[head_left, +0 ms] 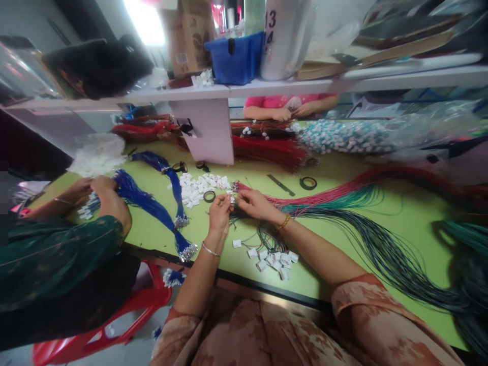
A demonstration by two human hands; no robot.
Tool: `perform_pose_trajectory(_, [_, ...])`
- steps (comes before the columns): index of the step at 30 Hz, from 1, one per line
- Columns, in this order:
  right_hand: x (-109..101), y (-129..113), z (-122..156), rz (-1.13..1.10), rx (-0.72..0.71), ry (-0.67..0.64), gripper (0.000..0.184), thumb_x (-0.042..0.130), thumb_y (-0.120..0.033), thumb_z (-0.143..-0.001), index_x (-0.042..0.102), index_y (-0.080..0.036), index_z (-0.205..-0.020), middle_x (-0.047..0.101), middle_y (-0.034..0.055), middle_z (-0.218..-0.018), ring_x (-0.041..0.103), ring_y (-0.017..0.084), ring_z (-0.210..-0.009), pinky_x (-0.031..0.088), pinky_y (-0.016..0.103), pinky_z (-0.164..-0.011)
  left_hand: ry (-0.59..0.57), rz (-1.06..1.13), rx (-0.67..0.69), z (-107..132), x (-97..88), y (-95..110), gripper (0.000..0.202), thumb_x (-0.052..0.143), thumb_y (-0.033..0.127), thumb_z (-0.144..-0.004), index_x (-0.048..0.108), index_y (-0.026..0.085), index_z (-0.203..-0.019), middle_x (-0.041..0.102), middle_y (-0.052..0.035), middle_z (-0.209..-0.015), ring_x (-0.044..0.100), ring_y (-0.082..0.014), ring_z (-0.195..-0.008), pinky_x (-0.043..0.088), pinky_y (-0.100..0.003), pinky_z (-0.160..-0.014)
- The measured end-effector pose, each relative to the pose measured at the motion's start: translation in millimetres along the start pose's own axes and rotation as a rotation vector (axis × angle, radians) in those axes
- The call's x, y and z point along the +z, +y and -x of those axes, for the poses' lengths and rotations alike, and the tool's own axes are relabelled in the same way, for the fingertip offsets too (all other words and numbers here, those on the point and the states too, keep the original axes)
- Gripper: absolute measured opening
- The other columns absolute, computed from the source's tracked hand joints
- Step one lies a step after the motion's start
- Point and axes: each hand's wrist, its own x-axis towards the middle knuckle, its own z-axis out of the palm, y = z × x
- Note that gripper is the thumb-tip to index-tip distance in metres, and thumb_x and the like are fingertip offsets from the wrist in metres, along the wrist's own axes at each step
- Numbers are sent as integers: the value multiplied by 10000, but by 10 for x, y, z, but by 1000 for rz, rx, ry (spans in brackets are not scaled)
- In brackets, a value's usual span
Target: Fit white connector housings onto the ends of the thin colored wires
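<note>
On the green desk (343,170), the left hand (220,209) has its fingers pinched on a small white connector (230,199), touching the right hand (254,203), whose fingers grasp the ends of the wire bundle (328,201) trailing off to the right; a pile of connectors (198,187) lies just beyond the hands, a smaller heap (272,259) between the forearms; at the left, a co-worker's hands (99,190) grip blue wires (148,204)

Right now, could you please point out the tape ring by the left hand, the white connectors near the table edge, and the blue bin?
tape ring (205,196): head view, its left rim.
white connectors (272,260): head view, middle of the pile.
blue bin (234,61): head view, its front wall.
</note>
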Motion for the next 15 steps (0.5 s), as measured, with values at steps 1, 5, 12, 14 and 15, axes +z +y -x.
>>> perform_pose_trajectory(1, [10, -1, 8, 18, 10, 0, 202, 455, -278, -829, 473, -169, -659, 473, -25, -609, 394, 95, -566, 279, 220, -551, -4, -15, 11, 13, 5, -1, 328, 838, 324, -593, 629, 143, -768, 603, 36, -636, 500, -48, -529, 394, -177, -529])
perform_pose_trajectory(5, [12, 37, 5, 28, 46, 0, 201, 474, -284, -816, 506, -159, -662, 495, -17, -613, 405, 97, -568, 281, 217, -550, -25, -85, 41, 55, 6, -10, 308, 829, 318, -608, 641, 137, -771, 608, 34, -622, 482, -42, -505, 376, -171, -503])
perform_pose_trajectory(12, [-375, 352, -214, 207, 219, 10, 310, 467, -357, -862, 631, -136, -720, 604, 12, -649, 460, 110, -588, 290, 229, -574, -16, -46, -65, -24, -110, 74, 218, 781, 257, -658, 623, 142, -755, 642, 2, -691, 526, -50, -543, 401, -169, -512])
perform_pose_trajectory(14, [-384, 427, -224, 373, 277, -111, 249, 555, -349, -817, 660, -139, -734, 639, 25, -682, 476, 116, -600, 277, 235, -573, -18, -63, -89, -39, -145, 85, 206, 777, 248, -656, 622, 142, -742, 638, 3, -687, 518, -47, -536, 400, -166, -509])
perform_pose_trajectory(15, [-361, 449, -216, 436, 296, -155, 226, 585, -350, -802, 672, -145, -763, 659, 33, -717, 492, 122, -619, 276, 236, -577, -19, -71, -97, -42, -158, 84, 204, 776, 247, -654, 623, 142, -739, 638, 2, -687, 518, -47, -537, 401, -165, -509])
